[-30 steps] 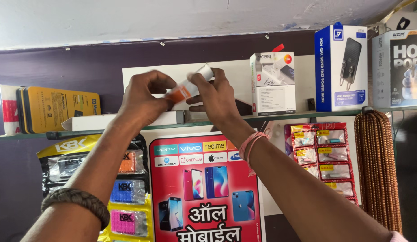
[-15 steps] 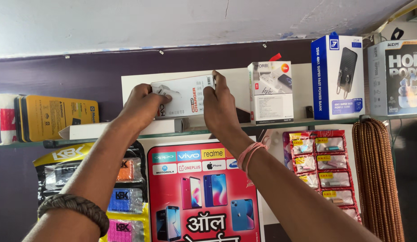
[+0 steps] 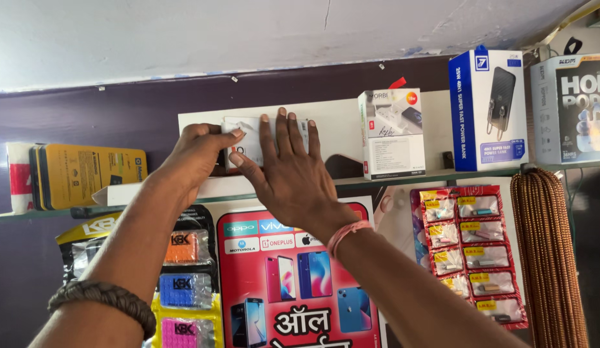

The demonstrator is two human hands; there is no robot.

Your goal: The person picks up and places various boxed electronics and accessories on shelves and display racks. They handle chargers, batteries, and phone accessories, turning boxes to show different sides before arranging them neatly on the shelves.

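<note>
Upper centre of the frame: both hands press a small white box (image 3: 248,145) upright on the glass shelf (image 3: 480,173), against a larger flat white box (image 3: 332,129) standing behind it. The left hand (image 3: 193,158) grips the small box from its left side, fingers (image 3: 213,132) curled around the edge. The right hand (image 3: 290,174) lies flat over the front of the box, fingers (image 3: 280,132) extended and spread, thumb under its lower edge; most of the box is covered by this hand. A braided wristband (image 3: 103,298) sits on the left wrist, a pink thread band (image 3: 347,233) on the right.

Right of the hands on the same shelf stand a white charger box (image 3: 391,135), a blue power bank box (image 3: 488,109) and, at the frame's right edge, an earbuds box (image 3: 580,106). At the left edge of the shelf lean yellow packs (image 3: 87,174). Below the shelf hang a red phone poster (image 3: 293,277), coloured blister packs (image 3: 184,283) at lower left, a card of small packets (image 3: 471,254), and a bundle of brown cords (image 3: 548,258) at lower right.
</note>
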